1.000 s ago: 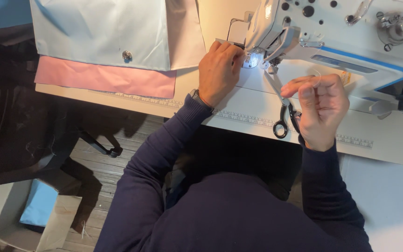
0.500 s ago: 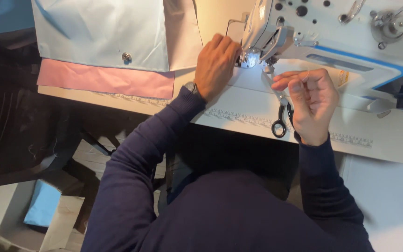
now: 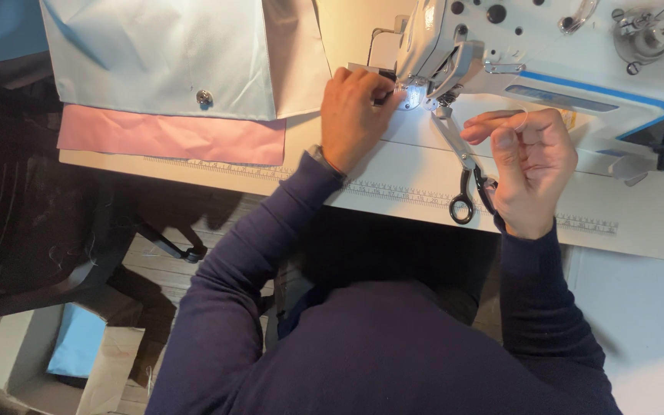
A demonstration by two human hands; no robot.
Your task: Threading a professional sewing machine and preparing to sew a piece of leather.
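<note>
At the needle end of the white industrial sewing machine (image 3: 547,46), the person's left hand (image 3: 353,115) rested on the pale tabletop (image 3: 393,180), its fingertips (image 3: 382,86) curled in against the lit foot area just under the machine head. Whether those fingers pinched anything could not be told, since the knuckles hid them. The right hand (image 3: 532,169) was raised just in front of the machine's arm, thumb and forefinger pressed together near a fine pale thread (image 3: 522,123) that looped faintly above them; the thread was too thin to be sure it was truly caught between them. Beside that hand, touching the table, lay a pair of black-handled steel scissors (image 3: 463,173), blades pointing up toward the needle and one handle ring close to the right palm. A printed measuring strip (image 3: 393,190) ran along the table's front edge. To the left, well apart from both hands, a sheet of pale blue fabric with a metal snap (image 3: 163,54) overlapped a strip of pink fabric (image 3: 170,134). Both arms wore dark navy sleeves (image 3: 270,246). Down on the wooden floor sat a cardboard box holding a blue piece (image 3: 78,350).
</note>
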